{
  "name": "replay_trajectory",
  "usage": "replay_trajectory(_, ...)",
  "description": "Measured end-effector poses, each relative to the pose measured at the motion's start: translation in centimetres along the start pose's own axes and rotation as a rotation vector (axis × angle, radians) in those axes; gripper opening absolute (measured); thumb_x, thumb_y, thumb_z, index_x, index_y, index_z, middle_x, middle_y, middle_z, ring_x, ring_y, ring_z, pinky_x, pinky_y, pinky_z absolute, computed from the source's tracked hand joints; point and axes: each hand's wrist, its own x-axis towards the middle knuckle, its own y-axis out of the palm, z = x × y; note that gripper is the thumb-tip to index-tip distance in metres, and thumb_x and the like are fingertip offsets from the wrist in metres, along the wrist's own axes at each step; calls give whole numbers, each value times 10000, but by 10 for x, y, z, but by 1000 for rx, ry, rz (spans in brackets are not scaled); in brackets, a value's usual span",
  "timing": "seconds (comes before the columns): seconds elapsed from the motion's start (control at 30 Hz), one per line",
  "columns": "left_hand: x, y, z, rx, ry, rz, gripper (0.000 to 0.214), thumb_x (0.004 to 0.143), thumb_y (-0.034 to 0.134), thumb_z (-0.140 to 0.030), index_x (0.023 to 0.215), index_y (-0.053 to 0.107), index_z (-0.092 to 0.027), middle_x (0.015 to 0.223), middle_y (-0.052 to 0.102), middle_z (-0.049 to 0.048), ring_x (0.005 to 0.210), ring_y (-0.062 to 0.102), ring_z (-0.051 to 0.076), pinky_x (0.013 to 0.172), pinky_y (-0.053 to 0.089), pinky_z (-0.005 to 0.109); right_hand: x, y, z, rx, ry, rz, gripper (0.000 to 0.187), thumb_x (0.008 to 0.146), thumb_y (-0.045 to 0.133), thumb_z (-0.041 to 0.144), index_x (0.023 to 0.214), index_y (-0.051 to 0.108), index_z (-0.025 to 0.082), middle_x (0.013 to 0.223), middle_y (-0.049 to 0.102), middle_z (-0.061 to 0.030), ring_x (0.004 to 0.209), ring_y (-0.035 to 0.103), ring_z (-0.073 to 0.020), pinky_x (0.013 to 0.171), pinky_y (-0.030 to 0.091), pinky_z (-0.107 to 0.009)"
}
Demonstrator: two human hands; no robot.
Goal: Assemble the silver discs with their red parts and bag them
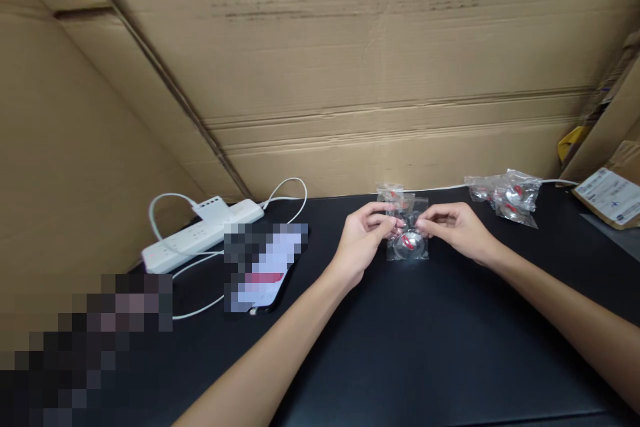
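A small clear plastic bag (409,248) hangs or lies between my hands near the back of the black table; I cannot tell whether it touches the surface. Inside it is a round silvery item with a red mark. My left hand (364,235) pinches the bag's upper left part between thumb and fingers. On the opposite side, my right hand (453,228) has thumb and fingertips closed at the bag's upper right edge. Just behind my left fingertips lie more clear bags (391,192) with red marks, partly hidden by that hand.
Several similar bags (515,195) are piled at the back right. Beside them is a brown package with a white label (607,195). A white power strip (210,233) with cables and a partly blurred phone (273,273) occupy the left. Cardboard walls (375,67) enclose the table.
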Motion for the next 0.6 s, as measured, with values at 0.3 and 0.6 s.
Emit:
replay_trajectory(0.3, 1, 1, -1, 120, 33, 15, 195, 798, 710, -285, 874, 660, -113, 798, 741, 91, 694, 706, 176, 700, 603, 310, 0, 2, -3, 105, -44, -163, 203, 748, 764, 318, 884, 708, 178, 731, 687, -30, 667, 637, -149, 690, 523, -323)
replay_trajectory(0.6, 5, -5, -2, 180, 110, 16, 200, 808, 684, -272, 942, 658, -125, 773, 728, 64, 680, 713, 182, 707, 613, 334, -1, 4, 0, 226, -11, -196, 195, 731, 775, 295, 859, 695, 172, 640, 641, -4, 567, 580, -130, 587, 500, -304)
